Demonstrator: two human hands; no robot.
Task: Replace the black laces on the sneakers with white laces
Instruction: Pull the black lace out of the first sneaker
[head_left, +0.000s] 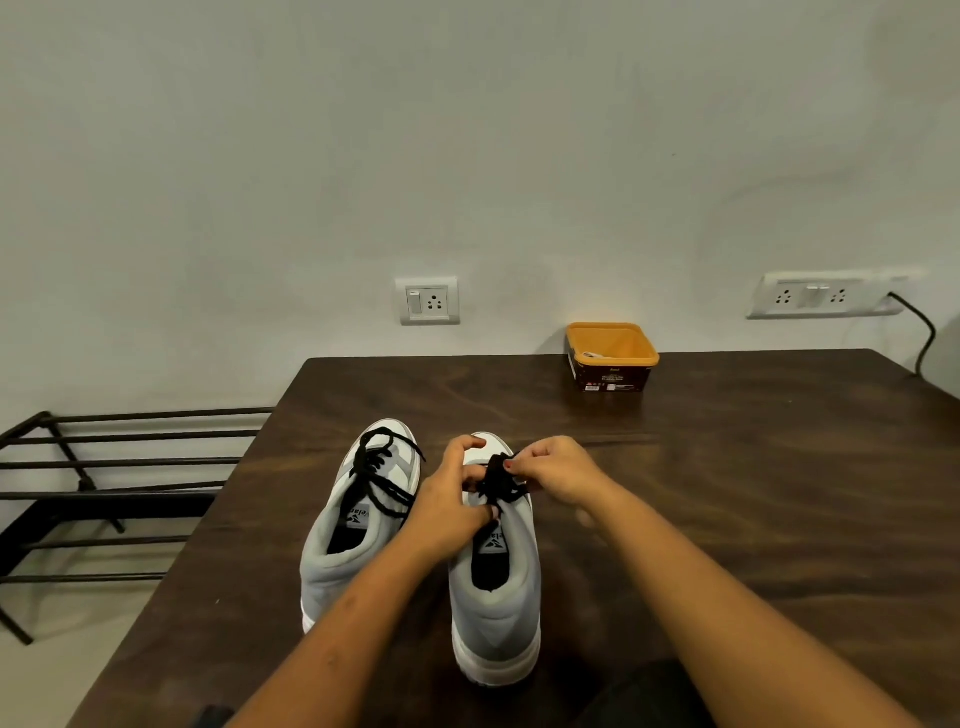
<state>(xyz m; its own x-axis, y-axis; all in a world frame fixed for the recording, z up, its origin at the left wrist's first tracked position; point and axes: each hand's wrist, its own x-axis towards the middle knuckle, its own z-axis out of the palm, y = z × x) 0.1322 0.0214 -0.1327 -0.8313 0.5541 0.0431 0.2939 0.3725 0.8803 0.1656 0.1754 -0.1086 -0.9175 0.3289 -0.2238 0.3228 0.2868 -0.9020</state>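
Left grip (449, 493) and right grip (558, 470) tight on black lace (496, 480), dark wooden table (727, 493), pale wall (467, 156)

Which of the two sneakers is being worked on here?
The right sneaker: the left hand and right hand both hold its black lace. No hand is on the left sneaker beside it.

Left sneaker (358, 525) & right sneaker (496, 597) sit side by side, only a slim gap btwn them. Table (753, 493) to their right is open wood, easy pass. Orange tub (610, 358) blocks the back edge by the wall, cable (922, 332) at the far-right corner.
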